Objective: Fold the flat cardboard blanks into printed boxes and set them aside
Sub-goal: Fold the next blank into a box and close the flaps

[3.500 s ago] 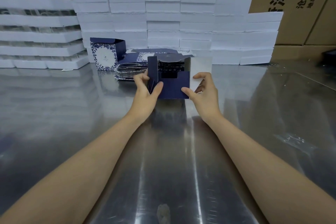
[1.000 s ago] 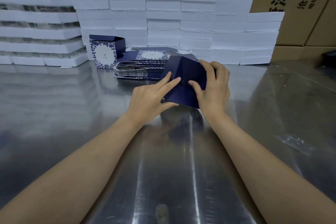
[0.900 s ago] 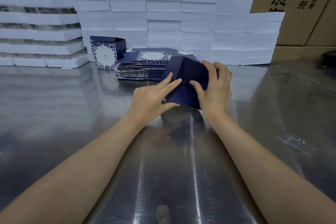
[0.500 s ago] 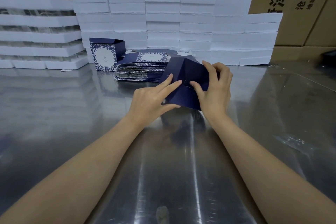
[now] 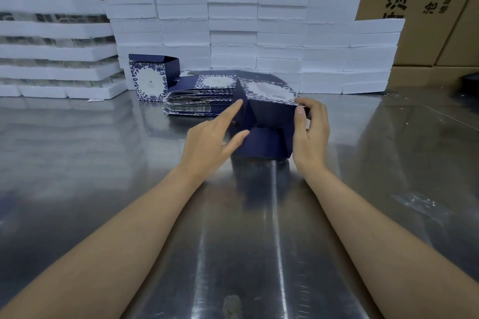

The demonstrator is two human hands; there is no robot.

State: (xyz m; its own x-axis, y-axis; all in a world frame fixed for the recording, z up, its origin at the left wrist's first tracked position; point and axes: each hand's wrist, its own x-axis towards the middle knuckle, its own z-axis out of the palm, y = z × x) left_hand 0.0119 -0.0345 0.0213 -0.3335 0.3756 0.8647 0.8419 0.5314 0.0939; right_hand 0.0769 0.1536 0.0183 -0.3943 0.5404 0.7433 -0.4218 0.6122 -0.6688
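Now right hand [image 5: 312,134] grips the turned box [image 5: 267,122]; left hand [image 5: 212,137] open, fingertips touching.

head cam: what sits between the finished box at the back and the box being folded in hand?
The stack of flat blanks lies between the finished box and the box in hand, as the head view shows.

A packing workshop: steel table [image 5: 103,189], stacked white foam trays [image 5: 233,8], cardboard cartons [image 5: 427,8].
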